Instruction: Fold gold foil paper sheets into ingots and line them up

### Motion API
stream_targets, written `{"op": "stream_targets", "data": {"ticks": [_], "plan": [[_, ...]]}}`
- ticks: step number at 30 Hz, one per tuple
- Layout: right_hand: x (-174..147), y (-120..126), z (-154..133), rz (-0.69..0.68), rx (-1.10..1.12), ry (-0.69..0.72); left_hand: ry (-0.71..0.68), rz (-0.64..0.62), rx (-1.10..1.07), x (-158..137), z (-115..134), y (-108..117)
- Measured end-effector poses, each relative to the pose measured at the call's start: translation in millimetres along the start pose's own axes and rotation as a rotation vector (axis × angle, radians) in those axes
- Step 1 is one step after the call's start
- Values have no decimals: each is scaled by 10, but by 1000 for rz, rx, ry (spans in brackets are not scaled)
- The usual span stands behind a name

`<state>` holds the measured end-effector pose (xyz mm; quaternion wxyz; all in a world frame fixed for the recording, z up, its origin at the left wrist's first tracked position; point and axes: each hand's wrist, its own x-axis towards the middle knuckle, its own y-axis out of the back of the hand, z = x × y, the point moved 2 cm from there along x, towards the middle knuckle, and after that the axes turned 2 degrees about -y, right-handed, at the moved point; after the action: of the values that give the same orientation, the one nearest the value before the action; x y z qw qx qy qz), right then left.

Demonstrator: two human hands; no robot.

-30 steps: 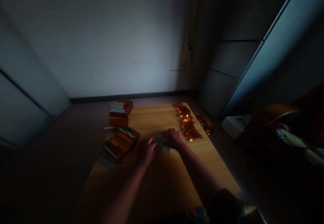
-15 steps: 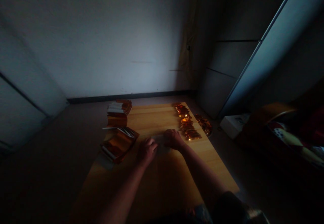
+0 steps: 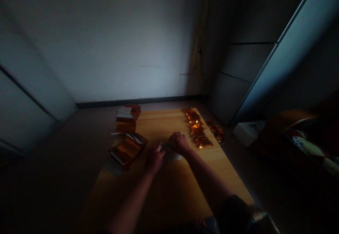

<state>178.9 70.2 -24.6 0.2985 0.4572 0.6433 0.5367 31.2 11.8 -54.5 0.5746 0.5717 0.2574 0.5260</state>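
At the middle of the wooden table [image 3: 161, 121], my left hand [image 3: 155, 159] and my right hand [image 3: 179, 143] are close together, fingers curled, over a pale thin sheet of paper [image 3: 175, 156]. Both hands seem to pinch it; a lower corner shows below my right hand. Dim light and blur hide the exact finger contact. Left of my left hand lies a stack of copper-gold foil paper [image 3: 126, 150] with white edges. Right of my right hand, a row of folded shiny gold foil pieces [image 3: 198, 130] runs along the table's right side.
More foil paper [image 3: 128, 113] with white layers lies at the table's far left corner. Beyond the right edge, a heap of gold foil pieces [image 3: 216, 132] sits low down. A white box [image 3: 246, 133] stands on the floor farther right. A wall rises behind the table.
My right hand has risen slightly and its fingers have bent over, and more of the pale sheet shows below it. My left hand stays nearly in place. The whole view has shifted slightly.
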Motion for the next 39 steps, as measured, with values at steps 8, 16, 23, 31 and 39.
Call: {"op": "stream_targets", "data": {"ticks": [8,16,23,31,39], "plan": [[-241,-25,56,2,-71,165,3,10,19,-16,-8,-49],[-345,-182,98,-19,-122,193,-2,48,29,-31,26,-3],[-337,-215,89,19,-164,223,-8,185,88,-60,82,59],[-341,-248,110,63,-173,251,-89,97,64,-42,73,5],[-578,-167,259,177,-133,331,-80,63,12,-59,95,32]]}}
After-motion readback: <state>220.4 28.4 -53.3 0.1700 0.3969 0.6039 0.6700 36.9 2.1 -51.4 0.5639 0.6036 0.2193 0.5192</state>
